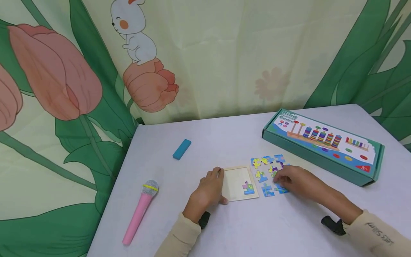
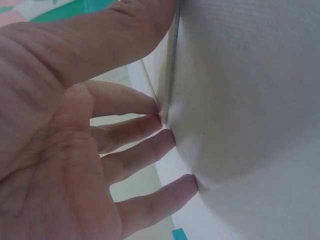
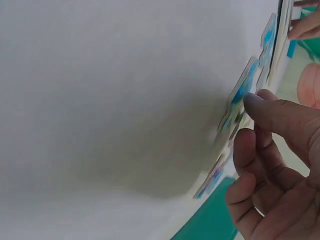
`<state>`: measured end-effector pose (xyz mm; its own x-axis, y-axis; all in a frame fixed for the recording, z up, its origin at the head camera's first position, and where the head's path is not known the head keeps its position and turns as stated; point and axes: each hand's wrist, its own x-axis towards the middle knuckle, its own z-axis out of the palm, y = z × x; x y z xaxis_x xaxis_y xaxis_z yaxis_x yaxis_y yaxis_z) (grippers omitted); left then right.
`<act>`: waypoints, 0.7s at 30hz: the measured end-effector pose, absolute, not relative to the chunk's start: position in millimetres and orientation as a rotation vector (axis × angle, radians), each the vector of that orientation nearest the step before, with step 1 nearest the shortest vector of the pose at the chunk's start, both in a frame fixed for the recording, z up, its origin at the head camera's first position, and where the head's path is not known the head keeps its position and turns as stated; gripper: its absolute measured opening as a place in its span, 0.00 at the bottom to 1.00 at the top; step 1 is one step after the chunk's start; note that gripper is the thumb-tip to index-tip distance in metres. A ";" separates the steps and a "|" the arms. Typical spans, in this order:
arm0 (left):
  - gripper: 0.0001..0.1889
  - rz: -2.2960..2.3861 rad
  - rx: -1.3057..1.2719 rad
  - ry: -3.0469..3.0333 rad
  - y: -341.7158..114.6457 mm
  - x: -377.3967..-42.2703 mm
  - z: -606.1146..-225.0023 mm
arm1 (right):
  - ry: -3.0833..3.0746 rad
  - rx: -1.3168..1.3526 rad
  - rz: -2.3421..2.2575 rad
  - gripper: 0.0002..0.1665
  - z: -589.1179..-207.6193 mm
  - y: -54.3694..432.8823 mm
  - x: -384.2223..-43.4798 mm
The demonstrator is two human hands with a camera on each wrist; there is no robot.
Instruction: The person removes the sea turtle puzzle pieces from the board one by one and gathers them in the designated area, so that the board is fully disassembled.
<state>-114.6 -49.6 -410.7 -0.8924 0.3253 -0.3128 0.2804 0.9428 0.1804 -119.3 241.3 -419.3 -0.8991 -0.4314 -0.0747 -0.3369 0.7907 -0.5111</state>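
Note:
My left hand [image 1: 207, 191] spans the left side of a square wooden puzzle tray [image 1: 236, 198], thumb at its near edge and index finger by the far corner. Other fingertips [image 2: 187, 185] of this hand touch the tabletop. Inside the tray, at its lower right, lies a puzzle piece [image 1: 248, 188]. My right hand [image 1: 290, 179] is over the loose pieces, fingers curled. In the right wrist view its thumb tip overlaps a blue piece [image 3: 242, 87]; I cannot tell whether it pinches one. Several colourful pieces [image 1: 261, 176] lie flat right of the tray, some partly hidden by this hand.
A green ring game box [image 1: 324, 146] stands at the back right, beyond the right hand. A blue block [image 1: 182, 149] lies behind the left hand, and a pink toy microphone [image 1: 140, 214] lies to the left. A printed curtain [image 1: 224, 57] hangs behind the white-covered table [image 1: 154, 150].

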 end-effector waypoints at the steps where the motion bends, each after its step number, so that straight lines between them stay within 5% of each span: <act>1: 0.54 0.180 0.444 2.757 -49.7 -114.9 -410.9 | 2.796 -0.614 -0.741 0.11 -418.6 236.5 -119.0; 13: 0.53 0.140 0.461 2.753 -47.2 -114.4 -409.3 | 2.778 -0.694 -0.719 0.24 -415.1 173.5 -112.8; 21: 0.53 0.121 0.465 2.760 -44.6 -114.2 -411.8 | 2.804 -0.691 -0.803 0.18 -420.4 169.9 -113.6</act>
